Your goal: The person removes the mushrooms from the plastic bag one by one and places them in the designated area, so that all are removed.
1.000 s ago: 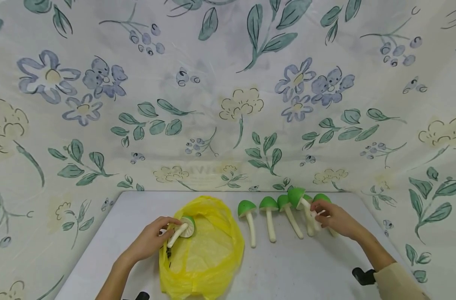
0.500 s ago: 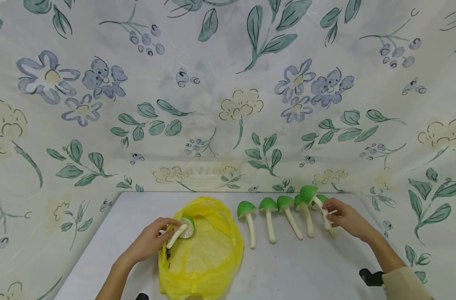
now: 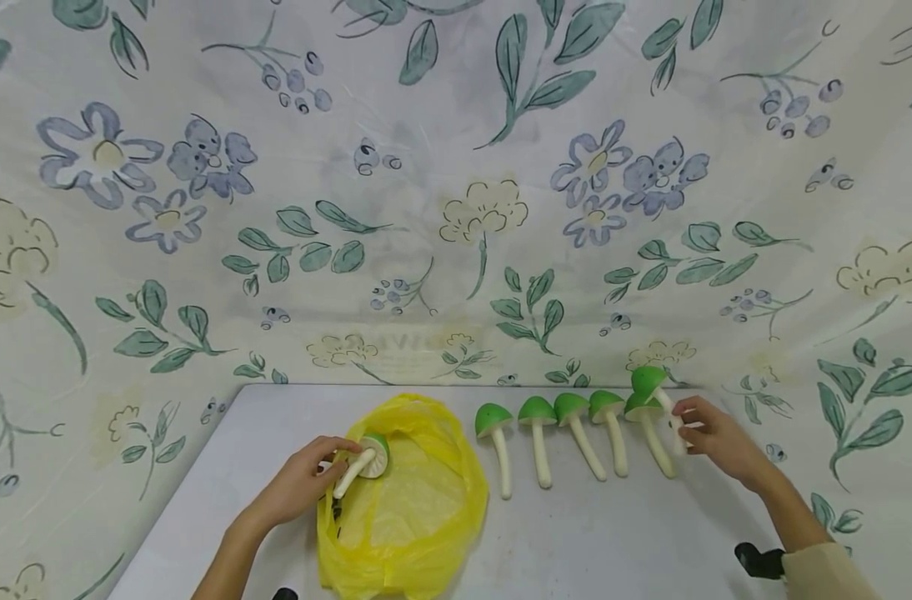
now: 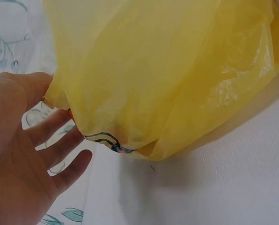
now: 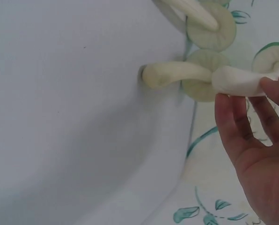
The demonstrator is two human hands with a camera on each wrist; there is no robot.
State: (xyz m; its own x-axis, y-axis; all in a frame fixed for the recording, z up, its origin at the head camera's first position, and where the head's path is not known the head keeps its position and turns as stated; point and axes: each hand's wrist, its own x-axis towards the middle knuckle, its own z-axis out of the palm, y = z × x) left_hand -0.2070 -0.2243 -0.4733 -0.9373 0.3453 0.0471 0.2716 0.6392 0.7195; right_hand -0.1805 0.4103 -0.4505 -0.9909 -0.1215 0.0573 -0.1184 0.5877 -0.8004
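A yellow plastic bag lies on the left half of the white table, its mouth spread. My left hand pinches the bag's edge between thumb and index finger, and the other fingers are spread in the left wrist view. A green-capped toy mushroom is just inside that edge, beside my fingertips; the bag hides it from the left wrist camera. At the back right, my right hand grips another toy mushroom by its white stem, the green cap tilted up and left.
A row of several green-capped mushrooms lies along the back of the table, caps toward the floral backdrop. The rightmost one is directly under the held mushroom's cap in the head view.
My right hand has moved right with its mushroom, from over the middle of the row to its right end. The left hand, bag and mushroom there have stayed in place.
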